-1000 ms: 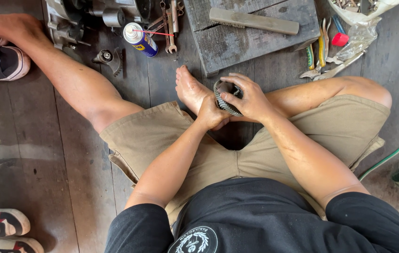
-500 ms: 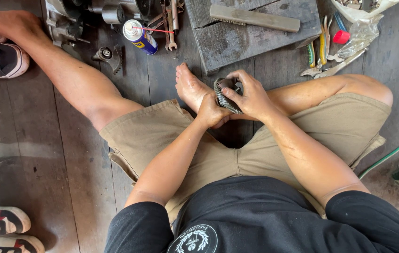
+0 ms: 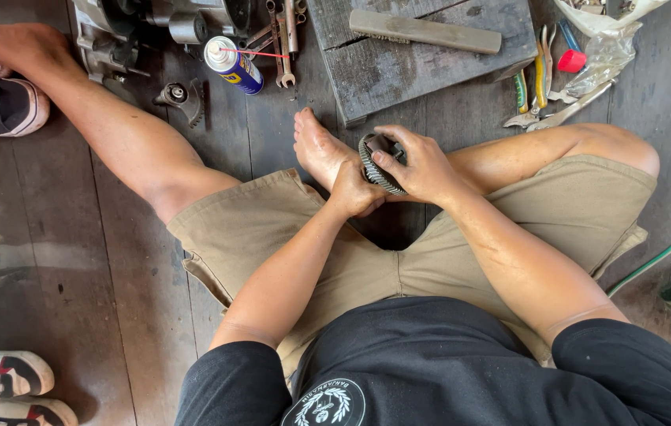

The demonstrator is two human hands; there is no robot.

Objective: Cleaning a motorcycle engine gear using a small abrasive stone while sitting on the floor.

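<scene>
I sit on a dark wooden floor with my legs folded. Both hands meet over my lap on a round toothed metal gear point(image 3: 372, 164). My right hand point(image 3: 422, 164) grips its upper right side, fingers curled over the rim. My left hand point(image 3: 355, 189) closes on its lower left edge, next to my bare foot point(image 3: 316, 146). Most of the gear is hidden by my fingers.
A spray can point(image 3: 231, 65) with a red straw lies ahead near wrenches point(image 3: 282, 39) and engine parts point(image 3: 115, 31). A wooden block point(image 3: 422, 55) carries a flat bar. Pliers point(image 3: 536, 79) and a plastic bag lie right, a green hose point(image 3: 659, 252) far right, shoes left.
Both hands stay on the gear; my right fingers have shifted slightly around its rim. The view moved a little.
</scene>
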